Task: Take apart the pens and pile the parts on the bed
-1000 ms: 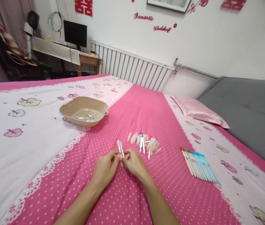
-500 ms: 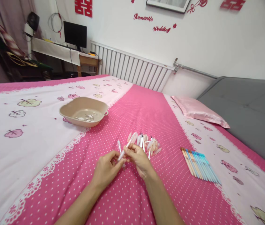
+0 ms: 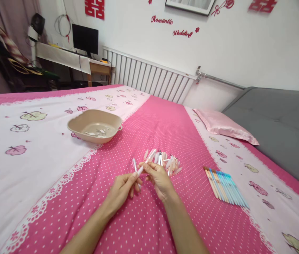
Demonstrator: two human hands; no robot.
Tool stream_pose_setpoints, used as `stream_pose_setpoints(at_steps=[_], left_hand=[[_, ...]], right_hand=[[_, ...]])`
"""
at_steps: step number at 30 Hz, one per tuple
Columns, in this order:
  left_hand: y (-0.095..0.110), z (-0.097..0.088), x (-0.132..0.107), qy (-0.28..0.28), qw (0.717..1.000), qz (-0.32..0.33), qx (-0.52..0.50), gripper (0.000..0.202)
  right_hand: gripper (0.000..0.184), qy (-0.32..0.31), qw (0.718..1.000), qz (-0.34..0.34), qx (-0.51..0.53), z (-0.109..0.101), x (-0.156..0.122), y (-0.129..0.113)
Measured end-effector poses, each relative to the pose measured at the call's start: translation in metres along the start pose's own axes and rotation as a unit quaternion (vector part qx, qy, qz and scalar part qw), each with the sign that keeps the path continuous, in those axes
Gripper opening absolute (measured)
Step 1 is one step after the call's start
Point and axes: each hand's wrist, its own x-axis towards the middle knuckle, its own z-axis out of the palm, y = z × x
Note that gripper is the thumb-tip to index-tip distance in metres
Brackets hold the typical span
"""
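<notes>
My left hand pinches the lower end of a pale pink pen barrel between thumb and fingers. My right hand grips the same barrel near its upper part, thumb and forefinger closed on it. Just behind the hands, a slim clear-and-white pen part lies on the bedspread, partly hidden by my left fingers. A loose heap of pen parts, white, pinkish and peach, spreads beyond my right hand. Off to the right, a neat row of pens runs from peach to light blue.
A beige basin with small white scraps inside stands at the left on the pink dotted bedspread. A pink pillow leans by the grey headboard. A radiator and a desk with a monitor stand beyond the bed.
My left thumb has moved up along the pen barrel, and its other fingers have loosened downward. My right hand keeps its pinch with a slight shift. The things on the bed stay put.
</notes>
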Motion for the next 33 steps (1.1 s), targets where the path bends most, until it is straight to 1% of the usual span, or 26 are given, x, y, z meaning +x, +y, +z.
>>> stream_pose_setpoints(at_steps=[1, 3, 6, 8, 12, 14, 16, 18, 21, 25, 29, 33], left_hand=[[-0.001, 0.000, 0.000, -0.008, 0.999, -0.011, -0.035, 0.048], [-0.001, 0.001, 0.001, -0.009, 0.997, -0.023, -0.069, 0.049], [0.002, 0.001, 0.001, 0.009, 0.997, -0.016, -0.069, 0.043], [0.003, 0.002, 0.002, 0.038, 0.998, 0.001, -0.051, 0.036], [0.003, 0.002, 0.004, 0.118, 0.993, 0.026, -0.012, 0.037], [0.003, 0.001, 0.005, 0.137, 0.990, 0.034, -0.006, 0.032], [0.002, 0.000, 0.004, 0.133, 0.990, 0.038, -0.002, 0.030], [0.002, -0.001, 0.003, 0.118, 0.992, 0.036, 0.014, 0.030], [0.001, -0.002, 0.002, 0.103, 0.994, 0.025, 0.039, 0.036], [-0.002, -0.002, 0.003, 0.093, 0.995, 0.015, 0.027, 0.041], [0.000, -0.001, 0.002, 0.093, 0.995, 0.019, 0.004, 0.033], [0.000, 0.001, 0.004, 0.124, 0.991, 0.042, 0.014, 0.034]], right_hand=[[0.026, -0.011, 1.000, 0.005, 0.015, 0.000, 0.000, 0.000], [0.027, -0.027, 0.999, 0.015, 0.043, 0.001, -0.001, -0.001], [0.027, -0.023, 0.997, 0.024, 0.066, 0.002, -0.002, -0.005], [0.027, -0.010, 0.997, 0.025, 0.072, 0.003, -0.002, -0.007], [0.029, 0.015, 0.997, 0.020, 0.077, 0.002, -0.002, -0.009], [0.029, 0.018, 0.997, 0.017, 0.077, 0.002, -0.001, -0.008], [0.028, 0.020, 0.997, 0.015, 0.079, 0.002, -0.001, -0.008], [0.026, 0.023, 0.996, 0.014, 0.083, 0.002, -0.001, -0.008], [0.025, 0.018, 0.996, 0.015, 0.082, 0.002, -0.002, -0.009], [0.024, 0.007, 0.996, 0.015, 0.085, 0.003, -0.003, -0.009], [0.024, 0.010, 0.995, 0.012, 0.094, 0.003, -0.003, -0.010], [0.025, 0.021, 0.994, 0.011, 0.103, 0.003, -0.002, -0.011]])
